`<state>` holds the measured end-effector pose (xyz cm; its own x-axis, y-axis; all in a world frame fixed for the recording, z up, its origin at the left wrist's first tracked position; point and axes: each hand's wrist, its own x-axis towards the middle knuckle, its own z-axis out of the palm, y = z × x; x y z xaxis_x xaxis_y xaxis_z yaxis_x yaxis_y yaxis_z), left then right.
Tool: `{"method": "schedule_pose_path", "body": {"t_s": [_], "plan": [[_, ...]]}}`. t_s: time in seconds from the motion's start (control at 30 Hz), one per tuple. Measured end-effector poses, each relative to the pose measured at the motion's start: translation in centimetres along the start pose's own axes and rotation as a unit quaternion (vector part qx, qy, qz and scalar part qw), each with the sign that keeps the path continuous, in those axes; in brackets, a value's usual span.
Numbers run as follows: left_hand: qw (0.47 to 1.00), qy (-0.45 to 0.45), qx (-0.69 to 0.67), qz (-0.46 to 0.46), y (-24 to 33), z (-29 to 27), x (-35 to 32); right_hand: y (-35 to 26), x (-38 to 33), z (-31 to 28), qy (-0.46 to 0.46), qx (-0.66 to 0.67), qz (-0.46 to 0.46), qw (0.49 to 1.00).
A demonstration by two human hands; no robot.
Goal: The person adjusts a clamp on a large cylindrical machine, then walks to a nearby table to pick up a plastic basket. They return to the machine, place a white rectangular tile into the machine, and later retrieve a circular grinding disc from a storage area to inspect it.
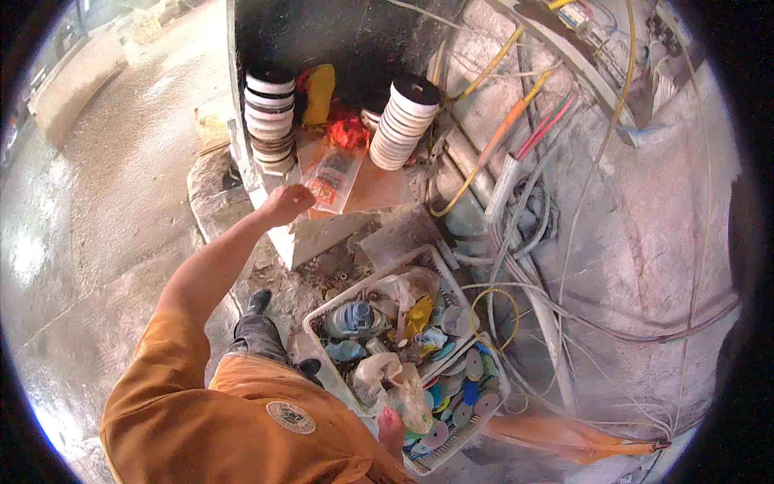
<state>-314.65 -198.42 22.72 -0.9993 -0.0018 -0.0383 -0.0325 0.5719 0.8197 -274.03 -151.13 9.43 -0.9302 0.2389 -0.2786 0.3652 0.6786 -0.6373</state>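
My left hand [289,203] reaches forward to the lower end of a clear plastic bag [337,173] with red print. Its fingers are closed at the bag's corner. Bright red material [349,133] shows at the bag's far end. The bag lies on an orange-brown surface between a left stack of white and black discs [270,121] and a right stack of white discs [397,129]. My right hand [392,426] is low, beside crumpled clear plastic [411,399] at the crate's near side. Its fingers are mostly hidden, so I cannot tell whether it holds anything.
A white crate [317,319] below holds plastic wrappings, a bottle [355,319] and several coloured discs [462,414]. A yellow object [319,93] stands behind the left stack. Cables and hoses [524,270] run along the right. An orange piece [564,436] lies beside the crate.
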Motion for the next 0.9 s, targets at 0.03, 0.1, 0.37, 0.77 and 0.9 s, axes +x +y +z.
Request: {"method": "schedule_pose_path", "body": {"t_s": [0.03,0.1,0.37,0.77,0.9], "plan": [[0.999,0.011,-0.025,0.036,0.6,-0.1,2.3,-1.4,-0.9,-1.1,0.002,0.006,0.039,0.999],[0.999,0.0,-0.035,-0.004,0.2,-0.5,7.8,-1.6,-1.8,-1.0,0.047,0.053,0.069,0.995],[0.993,0.071,0.094,0.03,-4.7,3.2,31.8,-2.8,-7.9,4.0,0.19,0.131,0.285,0.93],[0.991,0.129,0.007,0.04,-4.7,4.8,45.2,-14.5,-9.2,2.7,0.293,0.09,0.38,0.873],[0.989,0.142,0.002,0.046,-4.7,5.7,46.1,-16.5,-10.8,2.0,0.327,0.088,0.382,0.86]]}}
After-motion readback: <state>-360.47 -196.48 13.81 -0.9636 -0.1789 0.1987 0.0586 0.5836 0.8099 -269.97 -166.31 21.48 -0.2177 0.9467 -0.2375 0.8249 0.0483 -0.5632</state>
